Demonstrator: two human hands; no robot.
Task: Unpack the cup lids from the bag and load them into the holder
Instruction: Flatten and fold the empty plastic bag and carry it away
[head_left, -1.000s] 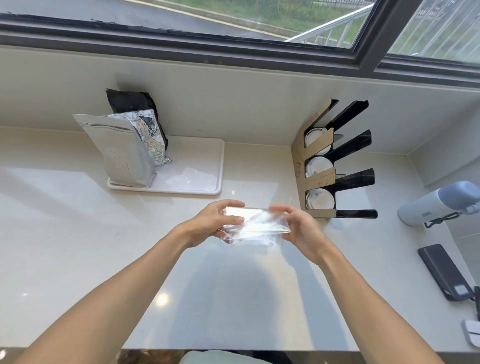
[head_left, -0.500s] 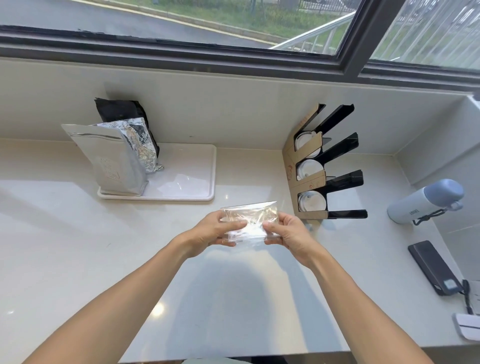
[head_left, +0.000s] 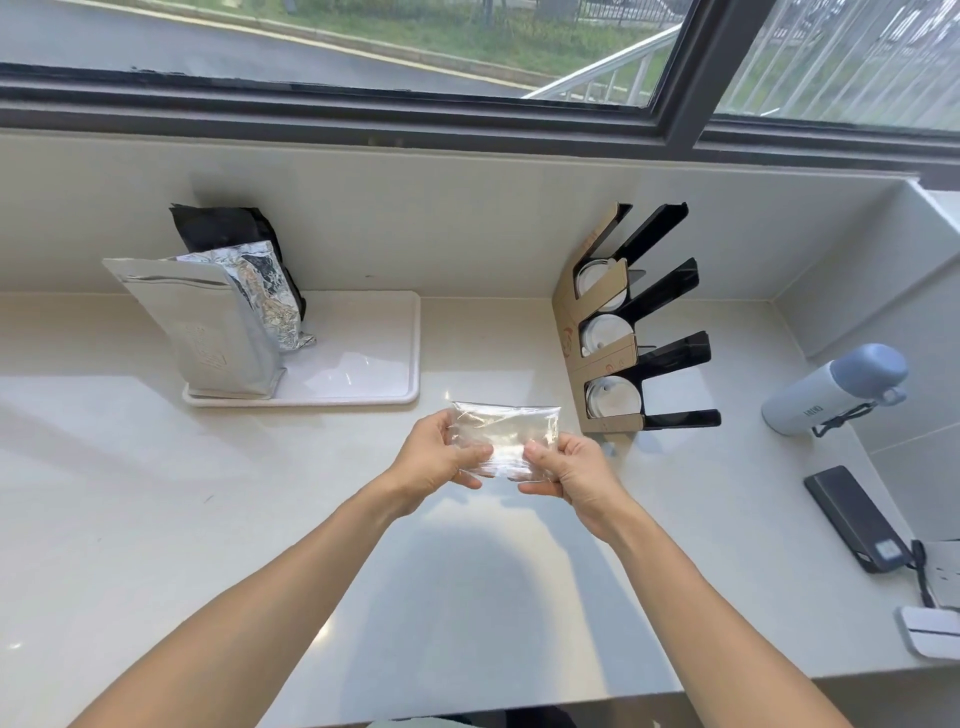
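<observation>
Both hands, left hand (head_left: 441, 457) and right hand (head_left: 563, 470), now pinch the flattened clear bag (head_left: 506, 436) closer together, folding it just beside the loaded holder (head_left: 597, 332); unpacking looks finished.

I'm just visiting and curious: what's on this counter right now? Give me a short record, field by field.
left hand: pinching the left edge of the clear bag
right hand: pinching the bag's right edge
bag: held above the counter; contents cannot be made out
holder: three slots, white lids in each
tray: carries foil pouches
far right: bottle on its side, dark phone-like slab
</observation>
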